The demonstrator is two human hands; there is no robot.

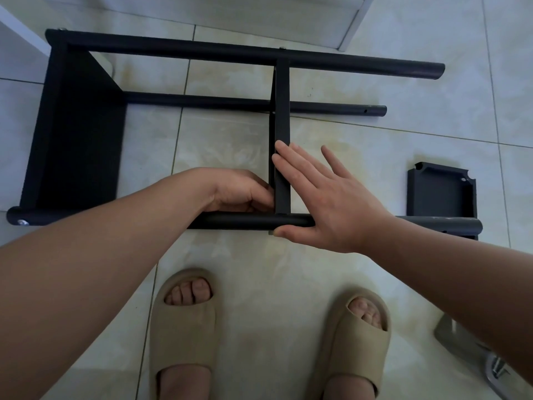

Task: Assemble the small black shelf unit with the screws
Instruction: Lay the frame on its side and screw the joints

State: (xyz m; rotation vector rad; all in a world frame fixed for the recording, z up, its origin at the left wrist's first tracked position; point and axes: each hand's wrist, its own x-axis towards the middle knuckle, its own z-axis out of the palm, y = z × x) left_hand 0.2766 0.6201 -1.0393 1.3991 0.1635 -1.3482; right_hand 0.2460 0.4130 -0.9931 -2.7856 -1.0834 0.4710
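Left forearm (101, 255) reached in; left hand (242, 192) curled just left of the middle shelf (282, 174), its contents hidden; right hand (331, 203) pressed flat, fingers straight, against the shelf's right face.

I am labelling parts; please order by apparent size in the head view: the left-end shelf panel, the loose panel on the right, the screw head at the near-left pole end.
1. left-end shelf panel
2. loose panel
3. screw head
The panels lie at different angles, so this ranks appearance only.
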